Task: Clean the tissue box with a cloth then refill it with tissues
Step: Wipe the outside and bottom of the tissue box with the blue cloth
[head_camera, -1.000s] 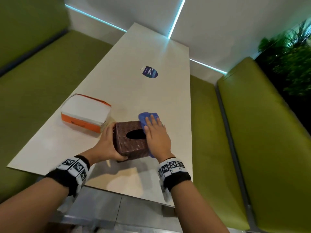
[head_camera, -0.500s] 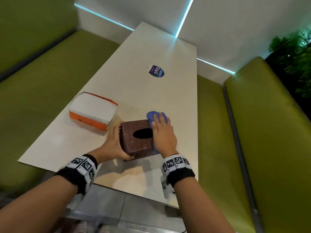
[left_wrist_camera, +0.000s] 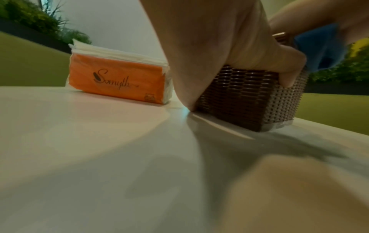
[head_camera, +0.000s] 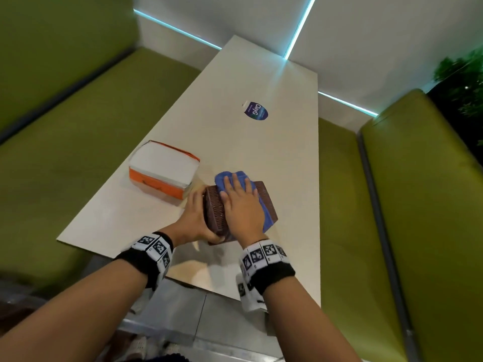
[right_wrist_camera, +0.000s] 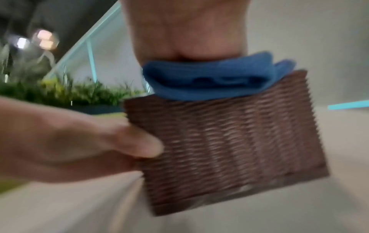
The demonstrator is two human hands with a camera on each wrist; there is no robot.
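Note:
A brown woven tissue box (head_camera: 266, 202) stands near the front edge of the white table (head_camera: 261, 152). My left hand (head_camera: 194, 218) grips its left side, thumb on the near face. A folded blue cloth (head_camera: 222, 180) lies on top of the box, and my right hand (head_camera: 241, 205) presses it flat with straight fingers, covering the opening. The left wrist view shows the thumb on the box (left_wrist_camera: 239, 97) and the cloth (left_wrist_camera: 319, 47) above. In the blurred right wrist view the cloth (right_wrist_camera: 209, 78) sits on the box (right_wrist_camera: 229, 141). An orange tissue pack (head_camera: 163, 168) lies to the left.
Green benches (head_camera: 431, 205) run along both long sides of the table. A dark blue sticker (head_camera: 256, 112) sits at the table's middle. Plants (head_camera: 465, 74) stand at the far right. The tissue pack (left_wrist_camera: 117, 80) lies just behind my left hand.
My right hand has slid the blue cloth from the box's right side onto its top, hiding the oval opening. My left hand still holds the box's left side.

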